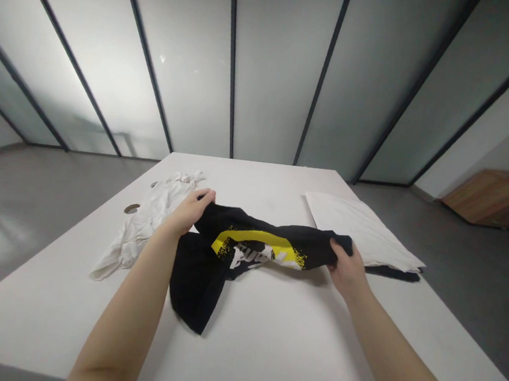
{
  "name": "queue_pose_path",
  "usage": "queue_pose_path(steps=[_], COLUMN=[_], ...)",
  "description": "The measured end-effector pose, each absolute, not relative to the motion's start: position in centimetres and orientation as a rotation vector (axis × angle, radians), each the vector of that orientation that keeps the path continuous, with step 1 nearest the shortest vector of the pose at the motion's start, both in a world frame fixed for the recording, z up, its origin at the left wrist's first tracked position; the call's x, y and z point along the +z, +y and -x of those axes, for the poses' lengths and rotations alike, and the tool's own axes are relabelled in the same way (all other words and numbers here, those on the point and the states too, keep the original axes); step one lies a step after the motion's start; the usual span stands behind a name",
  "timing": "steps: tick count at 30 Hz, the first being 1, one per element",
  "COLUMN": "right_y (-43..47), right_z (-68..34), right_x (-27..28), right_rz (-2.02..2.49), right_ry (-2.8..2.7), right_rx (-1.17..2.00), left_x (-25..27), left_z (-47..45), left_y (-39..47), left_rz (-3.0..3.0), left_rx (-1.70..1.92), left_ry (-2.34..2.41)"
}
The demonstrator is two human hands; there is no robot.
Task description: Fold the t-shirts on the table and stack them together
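A black T-shirt point(259, 230) with a yellow and white print stretches between my two hands above the table. My left hand point(192, 209) grips its upper left part, fingers closed on the cloth. At the other end, my right hand point(347, 270) pinches the fabric between thumb and fingers. The shirt is bunched lengthwise, and a sleeve-like flap hangs down below my left hand. Part of the print is lost in the folds.
A crumpled white garment point(154, 213) lies at the table's left edge, near a round hole point(132, 208). On the right rests a stack of folded clothes point(364, 229), white above black. The white table point(265, 349) faces frosted glass panels point(277, 65). A wooden cabinet point(494, 197) stands far right.
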State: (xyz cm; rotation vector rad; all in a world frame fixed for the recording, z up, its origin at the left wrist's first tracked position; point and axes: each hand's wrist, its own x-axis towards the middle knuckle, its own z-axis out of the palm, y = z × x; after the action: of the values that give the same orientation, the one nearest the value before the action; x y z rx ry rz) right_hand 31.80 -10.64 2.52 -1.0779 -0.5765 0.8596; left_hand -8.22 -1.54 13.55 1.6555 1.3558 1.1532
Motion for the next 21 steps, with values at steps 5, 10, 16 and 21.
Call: queue_pose_path(steps=[5, 10, 16, 21], right_y=[-10.8, -10.6, -11.0, -12.6], right_z=[-31.7, -31.6, -32.2, -31.5], right_x=[2.3, 0.8, 0.2, 1.2], right_rz=[1.187, 1.141, 1.410, 1.744], right_ry=[-0.627, -0.860, -1.412, -1.790], right_rx=[0.742, 0.787, 0.602, 0.765], left_x=[15.7, 14.9, 9.9, 5.0], left_z=[6.5, -0.3, -4.8, -4.5], left_y=[-5.3, -9.7, -10.1, -7.7], left_rz=[-1.936, -1.919, -2.102, -2.433], left_rx=[0.231, -0.064, 0.306, 0.409], left_ry=[0.942, 0.235, 0.452, 1.129])
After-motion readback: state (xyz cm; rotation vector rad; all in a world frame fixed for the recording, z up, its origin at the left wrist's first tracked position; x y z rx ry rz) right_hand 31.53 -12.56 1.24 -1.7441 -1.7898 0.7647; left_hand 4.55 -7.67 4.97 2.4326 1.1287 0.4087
